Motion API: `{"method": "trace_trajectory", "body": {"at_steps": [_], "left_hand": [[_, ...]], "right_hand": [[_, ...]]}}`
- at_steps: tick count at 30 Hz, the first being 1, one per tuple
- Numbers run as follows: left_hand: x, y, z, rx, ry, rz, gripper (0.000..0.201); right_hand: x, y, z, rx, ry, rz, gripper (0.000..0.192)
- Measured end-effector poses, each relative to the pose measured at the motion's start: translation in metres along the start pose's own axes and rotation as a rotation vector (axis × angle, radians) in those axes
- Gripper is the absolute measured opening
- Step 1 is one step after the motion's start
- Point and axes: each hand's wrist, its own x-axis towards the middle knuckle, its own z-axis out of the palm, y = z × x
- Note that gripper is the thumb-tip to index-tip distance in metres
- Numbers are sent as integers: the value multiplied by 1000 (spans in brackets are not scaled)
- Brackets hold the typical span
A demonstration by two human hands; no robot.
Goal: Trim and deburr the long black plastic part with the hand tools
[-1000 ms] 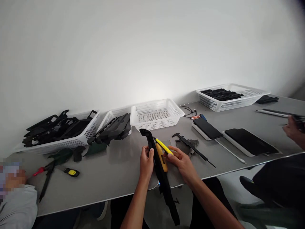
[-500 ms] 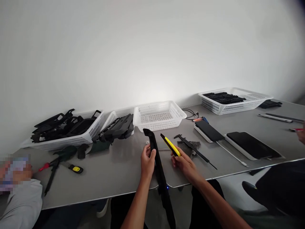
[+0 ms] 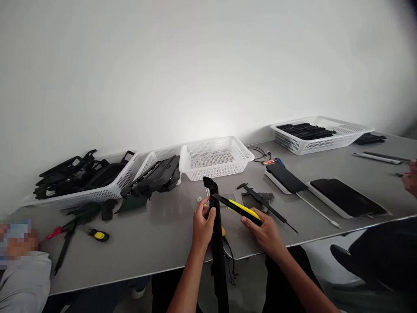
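A long black plastic part [image 3: 219, 256] stretches from over the table down toward my lap. My left hand [image 3: 203, 224] is closed around its upper portion. In my right hand [image 3: 265, 229] is a yellow and black utility knife [image 3: 241, 208], its front end pointing left and meeting the black part just above my left fingers. Whether the blade touches the surface cannot be made out. Behind my right hand, a black caliper [image 3: 260, 200] lies on a dark grey cloth-like piece. Something yellow with a black cord [image 3: 230, 248] shows partly from behind the black part.
White baskets hold black parts at left [image 3: 110, 191] and far right [image 3: 302, 148]; another basket [image 3: 215, 163] stands mid-table. Two black-topped devices [image 3: 286, 178] lie at right. A yellow-black tool [image 3: 99, 235] lies left. A person's sleeve [image 3: 28, 278] is at left, another person's hand [image 3: 411, 178] at right.
The knife has swung left and its tip now meets the black part. The part has turned to show another side, and the yellow item with a cord has come into view.
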Motion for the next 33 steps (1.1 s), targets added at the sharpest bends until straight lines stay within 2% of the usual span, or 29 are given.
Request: {"method": "trace_trajectory", "body": {"at_steps": [2, 4, 9, 14, 25, 29, 33], "left_hand": [[-1, 0, 0, 28, -32, 2, 55], [-1, 0, -1, 34, -48, -2, 56], [-1, -2, -2, 34, -38, 7, 57], [-1, -2, -2, 10, -52, -6, 58], [0, -4, -2, 5, -50, 10, 54], [0, -6, -2, 0, -61, 3, 57], [0, -6, -1, -3, -56, -13, 61]], "right_hand": [[-1, 1, 0, -58, 115, -29, 55], [-1, 2, 1, -75, 166, -46, 53], [-3, 1, 5, -122, 98, -70, 50], [-6, -2, 8, -160, 92, -64, 49], [-7, -3, 7, -200, 144, -68, 44], [-9, -4, 7, -193, 109, -64, 45], [-9, -2, 7, -187, 154, -54, 47]]}}
